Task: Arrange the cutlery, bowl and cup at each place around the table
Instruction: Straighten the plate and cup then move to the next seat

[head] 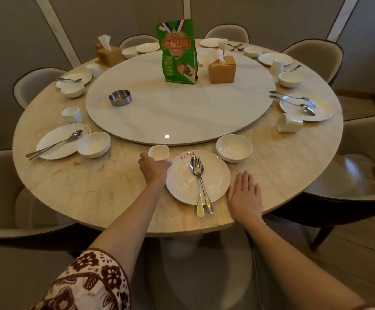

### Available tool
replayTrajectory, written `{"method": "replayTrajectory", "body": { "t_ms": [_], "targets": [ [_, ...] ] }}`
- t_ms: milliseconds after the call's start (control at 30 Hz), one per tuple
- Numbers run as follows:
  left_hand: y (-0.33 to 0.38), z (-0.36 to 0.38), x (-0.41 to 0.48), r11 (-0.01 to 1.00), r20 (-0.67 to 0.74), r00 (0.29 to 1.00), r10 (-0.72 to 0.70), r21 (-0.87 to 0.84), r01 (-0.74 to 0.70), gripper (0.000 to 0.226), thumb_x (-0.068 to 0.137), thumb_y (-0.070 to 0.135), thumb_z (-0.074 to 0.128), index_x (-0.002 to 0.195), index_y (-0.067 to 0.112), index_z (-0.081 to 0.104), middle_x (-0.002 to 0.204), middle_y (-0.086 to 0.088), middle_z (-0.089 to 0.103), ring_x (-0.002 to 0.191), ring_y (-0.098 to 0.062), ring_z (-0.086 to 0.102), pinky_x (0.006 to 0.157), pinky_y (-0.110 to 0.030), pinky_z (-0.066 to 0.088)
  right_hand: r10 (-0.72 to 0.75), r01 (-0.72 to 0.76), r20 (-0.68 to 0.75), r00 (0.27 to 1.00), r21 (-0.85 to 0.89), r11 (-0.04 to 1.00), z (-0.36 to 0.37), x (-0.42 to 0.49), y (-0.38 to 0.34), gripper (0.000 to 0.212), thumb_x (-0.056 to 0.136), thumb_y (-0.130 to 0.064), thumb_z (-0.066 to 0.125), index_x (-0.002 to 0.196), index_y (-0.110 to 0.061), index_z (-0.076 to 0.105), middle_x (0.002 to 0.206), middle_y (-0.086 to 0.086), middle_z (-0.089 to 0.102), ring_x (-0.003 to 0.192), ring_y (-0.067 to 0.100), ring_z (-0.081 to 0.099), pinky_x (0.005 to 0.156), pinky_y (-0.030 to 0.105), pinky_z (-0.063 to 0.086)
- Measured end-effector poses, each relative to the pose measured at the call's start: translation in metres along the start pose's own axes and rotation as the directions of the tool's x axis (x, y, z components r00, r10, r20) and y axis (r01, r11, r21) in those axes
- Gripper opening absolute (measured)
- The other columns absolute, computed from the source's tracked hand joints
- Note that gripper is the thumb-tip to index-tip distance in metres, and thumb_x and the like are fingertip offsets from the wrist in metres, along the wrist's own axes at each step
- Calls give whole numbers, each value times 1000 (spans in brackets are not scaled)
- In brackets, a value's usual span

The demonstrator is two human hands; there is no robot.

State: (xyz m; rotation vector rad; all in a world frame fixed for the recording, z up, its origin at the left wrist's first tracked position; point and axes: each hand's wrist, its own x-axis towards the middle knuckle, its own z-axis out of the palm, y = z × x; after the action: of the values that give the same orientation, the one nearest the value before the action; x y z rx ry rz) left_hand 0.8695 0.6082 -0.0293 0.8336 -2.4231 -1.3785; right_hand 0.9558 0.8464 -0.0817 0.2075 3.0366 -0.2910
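At the near place a white plate (182, 184) carries a fork (198, 186) and a spoon (206, 198) lying side by side, handles over the near rim. My left hand (154, 170) grips a white cup (159, 152) standing upright just left of and beyond the plate. My right hand (246, 195) lies flat, fingers straight, on the table right of the plate. A white bowl (233, 148) sits beyond the plate to the right.
The round marble table (92, 186) holds more place settings: a plate with cutlery (56, 142) and a bowl (94, 144) at left, a tipped cup (288, 123) at right. The turntable (177, 113) carries a green bag (178, 52), tissue boxes and an ashtray (120, 97). Chairs ring the table.
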Motion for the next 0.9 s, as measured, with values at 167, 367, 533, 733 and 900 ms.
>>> {"method": "replayTrajectory", "body": {
  "t_ms": [167, 367, 533, 733, 900],
  "targets": [
    [3, -2, -23, 993, -92, 992, 85, 84, -77, 85, 67, 20, 85, 133, 4, 35, 135, -16, 41, 126, -33, 41, 94, -41, 47, 7, -7, 33, 999, -1, 1000, -3, 2, -1, 63, 102, -42, 8, 153, -7, -4, 162, 14, -9, 150, 27, -7, 121, 45, 3],
    [13, 10, -70, 952, -140, 951, 277, 172, -252, 78, 74, 18, 80, 136, 6, 34, 134, -14, 41, 123, -30, 42, 96, -38, 49, -38, 27, 153, 987, 74, 997, -12, 3, 5, 68, 102, -48, 10, 152, -8, -12, 160, 14, -19, 148, 27, -15, 121, 45, -2],
    [33, 39, -119, 918, 10, 934, 356, 183, -352, 72, 79, 18, 75, 137, 8, 34, 136, -12, 42, 126, -27, 42, 101, -36, 45, -151, 127, 188, 970, 135, 983, -32, 4, 26, 77, 98, -53, 37, 155, -13, 2, 163, 9, -5, 150, 24, 0, 120, 41, 8],
    [65, 101, -185, 815, 197, 863, 466, 285, -505, 76, 81, 23, 73, 142, 7, 30, 139, -13, 41, 128, -27, 41, 104, -34, 40, -246, 240, 101, 964, 67, 968, -58, -2, 97, 72, 97, -46, 42, 153, -10, 15, 160, 10, 18, 147, 26, 18, 119, 45, 16],
    [103, 160, -237, 738, 269, 816, 512, 348, -578, 75, 84, 30, 69, 143, 7, 29, 141, -12, 40, 131, -27, 39, 108, -34, 38, -230, 229, 29, 973, 21, 973, -96, 23, 198, 72, 98, -46, 40, 153, -9, 12, 161, 11, 14, 148, 27, 13, 119, 47, 13]
  ]
}}
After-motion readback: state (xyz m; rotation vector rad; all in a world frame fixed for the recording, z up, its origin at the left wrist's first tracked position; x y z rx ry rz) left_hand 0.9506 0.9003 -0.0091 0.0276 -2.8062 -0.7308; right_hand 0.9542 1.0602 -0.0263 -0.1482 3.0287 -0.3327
